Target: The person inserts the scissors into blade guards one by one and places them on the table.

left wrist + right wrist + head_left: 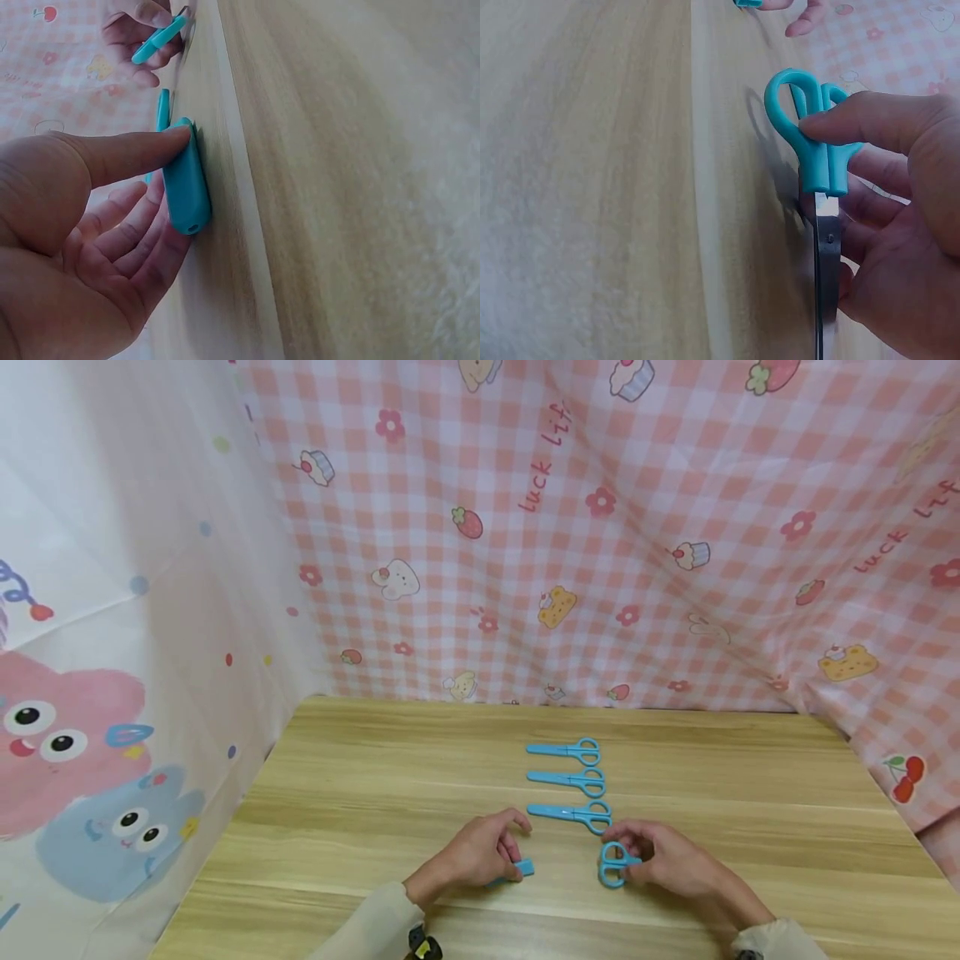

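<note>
My left hand (480, 850) pinches a blue blade cover (187, 184) between thumb and fingers, low over the table. In the left wrist view the cover's rounded end with a small hole points toward the wrist. My right hand (669, 860) grips a pair of scissors (817, 161) with a blue handle, the thumb on one finger loop. Its bare metal blades (827, 262) point back toward the right wrist, and the handle loops face the left hand. Just beyond both hands lies the nearest pair of covered blue scissors (567, 813).
Two more covered blue scissors, a middle pair (567, 778) and a far pair (564, 750), lie in a row, handles to the right. The wooden table (360, 760) ends at a pink checked curtain (517, 552) behind and a white printed curtain (172, 635) on the left.
</note>
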A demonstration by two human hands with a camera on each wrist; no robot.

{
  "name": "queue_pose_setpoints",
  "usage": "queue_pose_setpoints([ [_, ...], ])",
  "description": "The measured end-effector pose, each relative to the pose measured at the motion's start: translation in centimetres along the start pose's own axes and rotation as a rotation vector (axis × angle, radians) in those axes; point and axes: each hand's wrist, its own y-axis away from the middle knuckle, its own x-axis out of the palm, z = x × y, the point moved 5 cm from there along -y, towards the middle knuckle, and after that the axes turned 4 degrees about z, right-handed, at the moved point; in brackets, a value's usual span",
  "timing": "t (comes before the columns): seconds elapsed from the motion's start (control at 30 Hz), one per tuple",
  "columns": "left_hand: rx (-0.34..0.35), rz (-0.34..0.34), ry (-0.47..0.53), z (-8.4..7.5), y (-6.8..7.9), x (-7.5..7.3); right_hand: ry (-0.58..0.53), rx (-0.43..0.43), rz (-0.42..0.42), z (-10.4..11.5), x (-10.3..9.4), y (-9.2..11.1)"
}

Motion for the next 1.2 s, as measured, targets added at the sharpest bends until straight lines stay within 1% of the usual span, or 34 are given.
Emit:
queue_pose_setpoints([
  [0.23,-0.005,0.009,0.108,0.2,0.0,0.1,-0.086,-0.003,0.046,0.5,-0.2,0.0],
  [0.37,0.028,0.014,0.151,0.0,-0.1,-0.1,-0.093,-0.004,0.042,1.4,-0.8,-0.1],
  [0.47,0.056,0.001,0.164,-0.4,-0.2,-0.4,-0.077,0.013,0.022,2.0,-1.3,-0.3],
  [0.53,0.066,-0.013,0.18,-0.6,-0.2,-0.5,-0.081,0.023,0.018,2.4,-1.6,-0.4],
  [0.63,0.068,-0.029,0.202,-0.8,-0.2,-0.7,-0.071,0.01,0.013,2.7,-1.9,-0.5],
  [0.8,0.066,-0.041,0.2,-1.0,-0.2,-1.0,-0.031,-0.032,-0.007,3.0,-2.2,-0.8],
  [1.0,0.1,-0.045,0.202,-1.4,-0.4,-1.7,-0.041,-0.082,-0.023,3.2,-2.5,-1.3],
  [1.1,0.113,-0.027,0.213,-1.4,-0.5,-2.0,-0.034,-0.084,-0.039,3.2,-2.7,-1.6],
  [1.2,0.133,-0.006,0.226,-1.5,-0.6,-2.1,-0.042,-0.053,-0.055,3.1,-2.9,-1.7],
])
